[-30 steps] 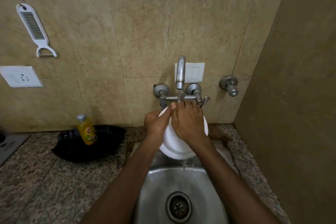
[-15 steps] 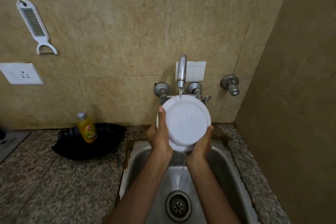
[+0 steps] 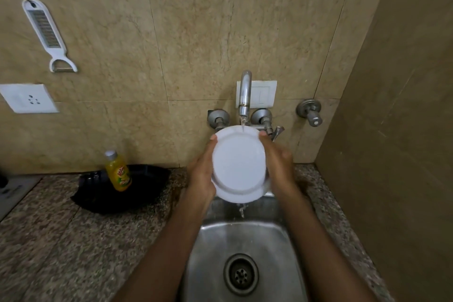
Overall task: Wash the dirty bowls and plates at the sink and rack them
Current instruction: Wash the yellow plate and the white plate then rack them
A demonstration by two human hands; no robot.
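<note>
A white plate (image 3: 239,164) stands tilted under the running tap (image 3: 245,92), its face toward me, above the steel sink (image 3: 241,247). Water strikes its top rim and drips off the bottom edge. My left hand (image 3: 201,174) grips the plate's left edge, thumb on the upper rim. On the right edge, my right hand (image 3: 279,164) holds the plate with its thumb on the top rim and fingers behind.
A yellow dish-soap bottle (image 3: 118,171) stands on a black rack tray (image 3: 144,189) left of the sink on the granite counter (image 3: 61,240). A grater (image 3: 46,32) and a socket (image 3: 29,98) are on the tiled wall. A side wall (image 3: 392,130) closes the right.
My right hand came off the plate's face and moved to its right edge. The plate turned to face me under the stream and now sits slightly lower and more tilted.
</note>
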